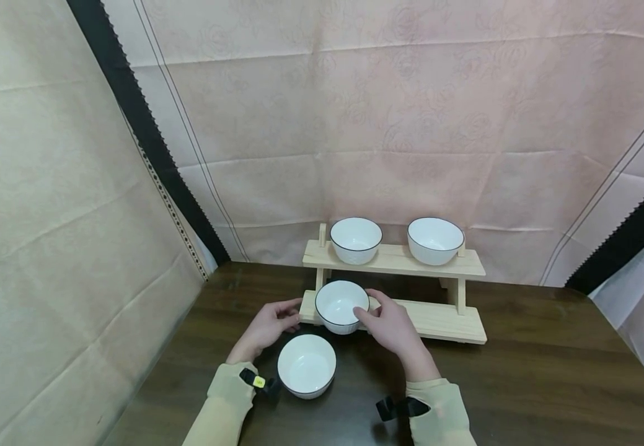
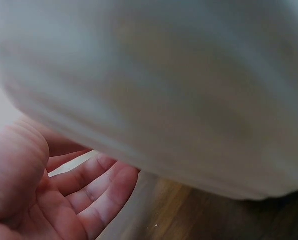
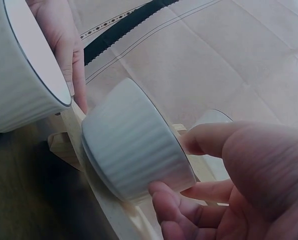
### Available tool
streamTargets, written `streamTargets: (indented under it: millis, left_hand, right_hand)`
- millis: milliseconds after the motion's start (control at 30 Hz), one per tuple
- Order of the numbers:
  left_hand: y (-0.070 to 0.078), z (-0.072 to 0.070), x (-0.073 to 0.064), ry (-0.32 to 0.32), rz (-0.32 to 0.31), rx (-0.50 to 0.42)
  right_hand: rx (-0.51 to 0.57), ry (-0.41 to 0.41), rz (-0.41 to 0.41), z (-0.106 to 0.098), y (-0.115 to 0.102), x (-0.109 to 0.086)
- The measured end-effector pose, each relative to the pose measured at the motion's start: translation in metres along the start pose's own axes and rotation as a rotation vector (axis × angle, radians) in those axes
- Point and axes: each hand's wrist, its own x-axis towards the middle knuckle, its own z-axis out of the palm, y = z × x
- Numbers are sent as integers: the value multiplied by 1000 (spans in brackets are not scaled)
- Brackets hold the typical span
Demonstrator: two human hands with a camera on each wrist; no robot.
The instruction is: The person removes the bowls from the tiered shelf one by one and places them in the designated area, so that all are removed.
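Observation:
A white ribbed bowl with a dark rim (image 1: 341, 305) sits on the left part of the wooden rack's lower shelf (image 1: 433, 319). My right hand (image 1: 391, 325) pinches this bowl by its right side, thumb at the rim and fingers against the outer wall (image 3: 134, 145). At the shelf's left end is my left hand (image 1: 270, 325), its fingers loosely bent; whether they touch the wood is unclear. Another white bowl (image 1: 307, 365) stands on the table between my forearms, and its blurred side (image 2: 154, 100) covers much of the left wrist view.
Two more white bowls, a left one (image 1: 356, 240) and a right one (image 1: 436, 241), stand on the rack's upper shelf (image 1: 394, 259). The rack is on a dark wooden table (image 1: 528, 353), close to a pale cloth backdrop (image 1: 411, 124). Another cloth (image 1: 76, 248) hangs at the left.

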Motion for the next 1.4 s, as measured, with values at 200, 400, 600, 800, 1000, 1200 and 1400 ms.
streamTargets:
  millis: [200,400,600,800,1000,1200,1400]
  left_hand:
    - [-1,0,1,0,-1,-1]
    - [0,-1,-1,3,-6,9]
    - [0,0,-2,3,-10,5]
    - [-1,0,-2,-3,-11,11]
    - [-1,0,-1,4,-13,8]
    - [-2,1,1,14,-10,3]
    - [-3,1,1,16,-17,5]
  right_hand:
    - [6,-10,18,1,0,0]
    - [14,-26,24,3,-1,-1]
    - [32,-33,36,4,-1,-2]
    - [41,-35,42,4,-2,-2]
    - [49,-31,44,5,-2,-1]
    - [86,-43,53,6,-2,0]
    - [104,-44,54,8,-1,1]
